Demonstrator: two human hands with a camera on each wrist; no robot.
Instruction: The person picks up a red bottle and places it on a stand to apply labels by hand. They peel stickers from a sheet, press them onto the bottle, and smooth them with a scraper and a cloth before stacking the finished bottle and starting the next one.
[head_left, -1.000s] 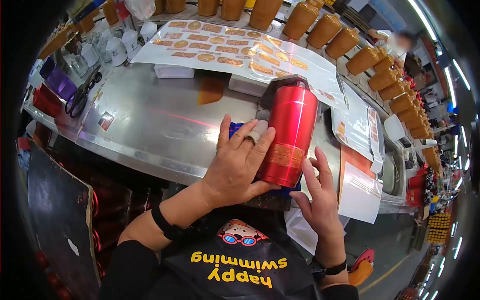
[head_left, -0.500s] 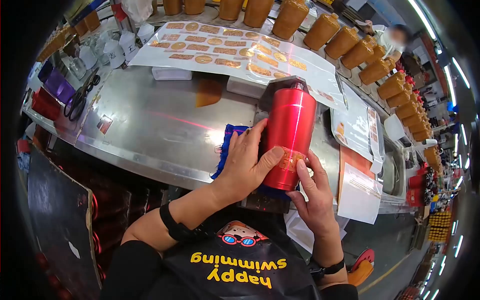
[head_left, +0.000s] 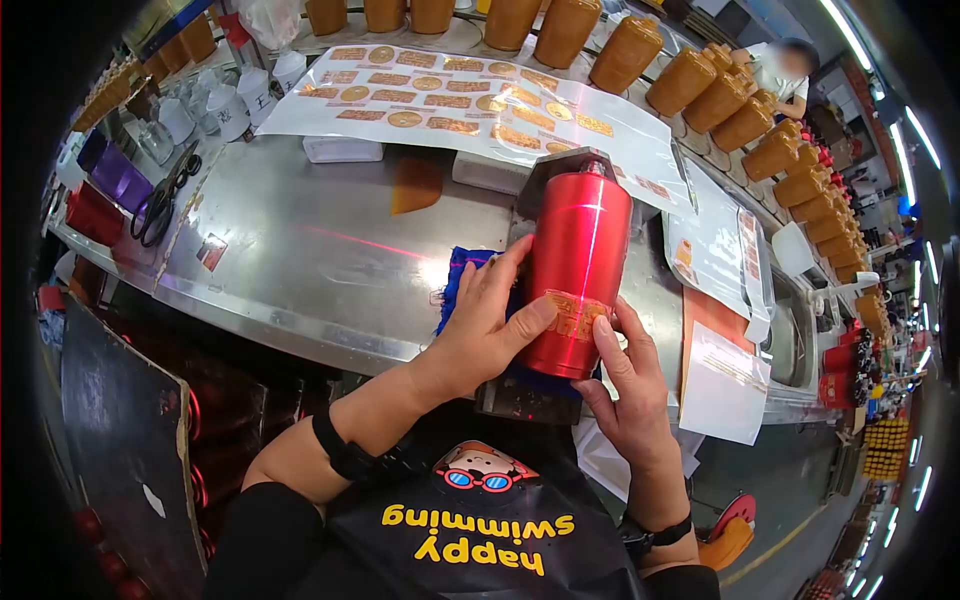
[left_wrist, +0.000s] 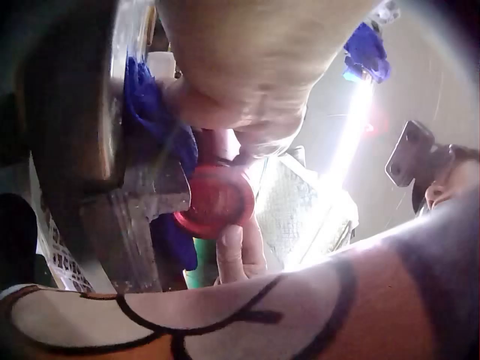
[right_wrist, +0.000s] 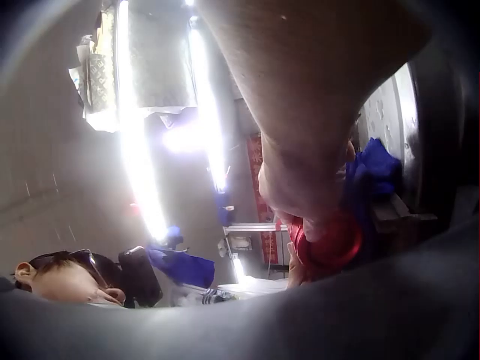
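A glossy red bottle [head_left: 578, 235] lies tilted on a dark metal stand [head_left: 510, 398], its neck pointing away from me. Near its base is a gold-and-orange label [head_left: 578, 316]. My left hand [head_left: 470, 330] touches the bottle's left side, fingers stretched out alongside and the thumb on the label's left edge. From the right, my right hand [head_left: 638, 405] puts one fingertip on the label's right edge and its thumb by the base. The round bottle base shows in the left wrist view [left_wrist: 221, 201] and the right wrist view. A blue cloth [head_left: 453, 290] sits beside the left hand.
A sheet of gold labels [head_left: 450, 75] spans the back of the steel table [head_left: 300, 260]. Brown jars [head_left: 625, 55] stand in a row behind. Scissors [head_left: 160, 205] and a purple container [head_left: 115, 170] are at left; white papers [head_left: 722, 385] and a sink [head_left: 795, 345] at right.
My left thumb has moved from under the base up onto the label, and the left fingers have drawn back from the cloth. The right fingertip has come onto the label. Behind, the jars have shifted.
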